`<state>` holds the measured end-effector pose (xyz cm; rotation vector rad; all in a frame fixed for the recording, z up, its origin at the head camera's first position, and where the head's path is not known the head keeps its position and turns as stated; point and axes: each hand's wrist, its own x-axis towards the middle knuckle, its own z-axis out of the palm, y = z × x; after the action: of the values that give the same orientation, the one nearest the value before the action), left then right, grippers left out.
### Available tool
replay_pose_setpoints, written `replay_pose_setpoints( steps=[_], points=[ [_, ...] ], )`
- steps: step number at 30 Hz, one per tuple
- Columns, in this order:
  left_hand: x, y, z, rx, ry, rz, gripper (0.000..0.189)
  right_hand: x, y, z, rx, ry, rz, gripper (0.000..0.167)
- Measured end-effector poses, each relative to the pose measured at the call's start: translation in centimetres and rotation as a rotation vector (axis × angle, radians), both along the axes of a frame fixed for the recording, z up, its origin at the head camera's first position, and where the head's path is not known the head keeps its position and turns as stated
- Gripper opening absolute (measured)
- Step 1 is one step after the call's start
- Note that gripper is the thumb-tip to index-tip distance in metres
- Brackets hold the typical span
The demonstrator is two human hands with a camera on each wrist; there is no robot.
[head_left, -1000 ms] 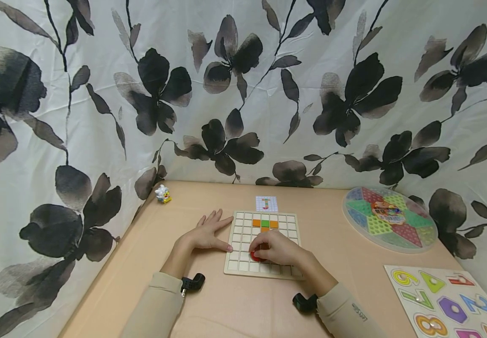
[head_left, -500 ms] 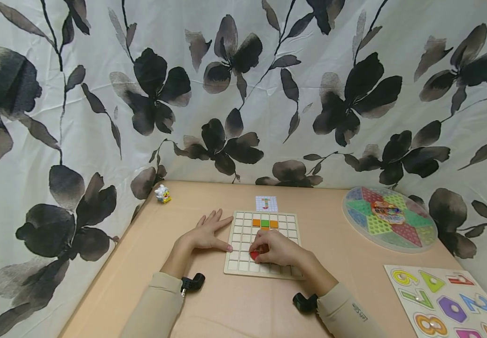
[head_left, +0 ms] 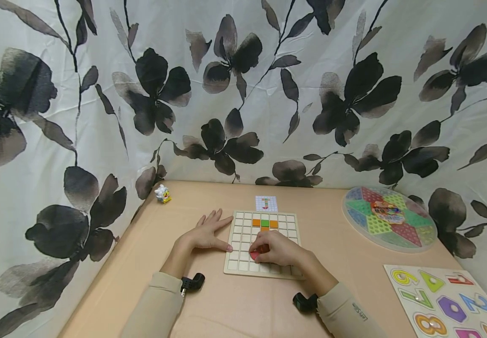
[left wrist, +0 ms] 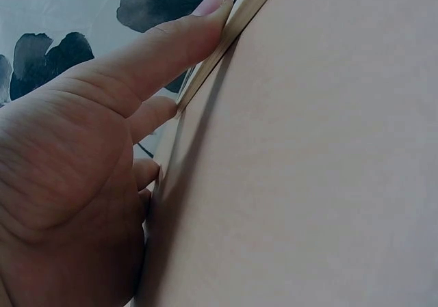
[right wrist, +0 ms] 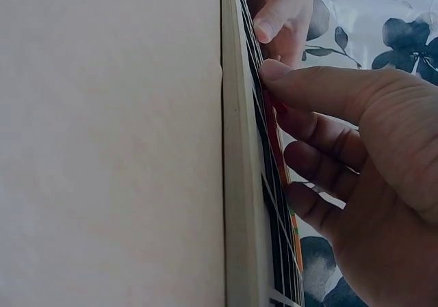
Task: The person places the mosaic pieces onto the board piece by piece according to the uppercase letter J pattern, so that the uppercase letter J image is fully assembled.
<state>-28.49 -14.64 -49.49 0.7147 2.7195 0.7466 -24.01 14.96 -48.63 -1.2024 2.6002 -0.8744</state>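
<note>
A wooden grid board lies flat on the table in the head view. Near its top sit orange squares on both sides of a green square, with another orange one partly seen below. My right hand is over the board's middle, its thumb and forefinger pinching a red piece at the grid. In the right wrist view that red piece is mostly covered by the fingertips. My left hand has its fingers spread, and its thumb touches the board's left edge.
A small pattern card lies behind the board. At the back left stands a little toy figure. A round coloured game board and a number puzzle board are on the right. A floral curtain hangs behind the table.
The red piece has shifted and turned slightly between my right fingertips. Both hands otherwise stay in place.
</note>
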Motion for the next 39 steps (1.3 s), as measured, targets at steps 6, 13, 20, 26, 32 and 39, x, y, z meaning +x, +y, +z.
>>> replay_pose_setpoints(
  steps=[6,13,20,26,32,39],
  points=[
    [0.12,-0.06,0.01,-0.001,-0.002,0.004,0.107,-0.05,0.09,-0.11,0.002,0.031,0.012,0.018],
    [0.18,0.02,-0.19,-0.004,-0.001,0.009,0.106,0.01,0.12,-0.09,-0.001,0.033,0.018,0.018],
    [0.14,0.07,-0.18,-0.007,-0.003,0.016,0.106,-0.04,0.13,-0.07,0.001,0.027,0.016,0.018],
    [0.23,0.09,-0.13,-0.010,-0.002,0.014,0.107,-0.09,0.18,-0.17,0.004,0.034,0.013,0.018],
    [0.19,0.14,-0.15,-0.002,0.006,0.015,0.107,-0.15,0.18,-0.11,0.036,0.047,0.009,0.021],
    [0.25,0.20,-0.10,0.002,0.003,0.015,0.107,-0.10,0.18,-0.04,0.075,0.066,-0.001,0.023]
  ],
)
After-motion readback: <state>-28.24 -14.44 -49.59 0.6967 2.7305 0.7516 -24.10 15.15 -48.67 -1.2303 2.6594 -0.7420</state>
